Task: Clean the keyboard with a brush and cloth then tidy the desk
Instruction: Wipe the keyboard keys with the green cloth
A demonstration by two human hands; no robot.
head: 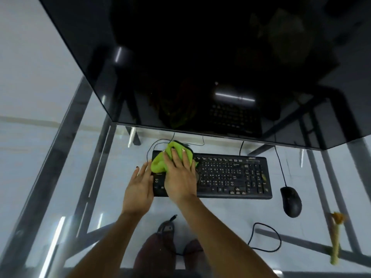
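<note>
A black keyboard (232, 175) lies on the glass desk (220, 213) in front of the monitor. A bright green cloth (159, 162) is bunched on the keyboard's left end. My right hand (179, 177) lies flat on the cloth with fingers spread, pressing it onto the keys. My left hand (139, 189) rests at the keyboard's left edge, fingers extended, touching the frame. A brush (335, 239) with a pale green handle and yellow bristles lies at the desk's right side.
A large dark monitor (200, 67) hangs over the back of the desk. A black mouse (291, 201) sits to the right of the keyboard, its cable running back. A loose black cable (267, 237) loops near the front. Feet show through the glass.
</note>
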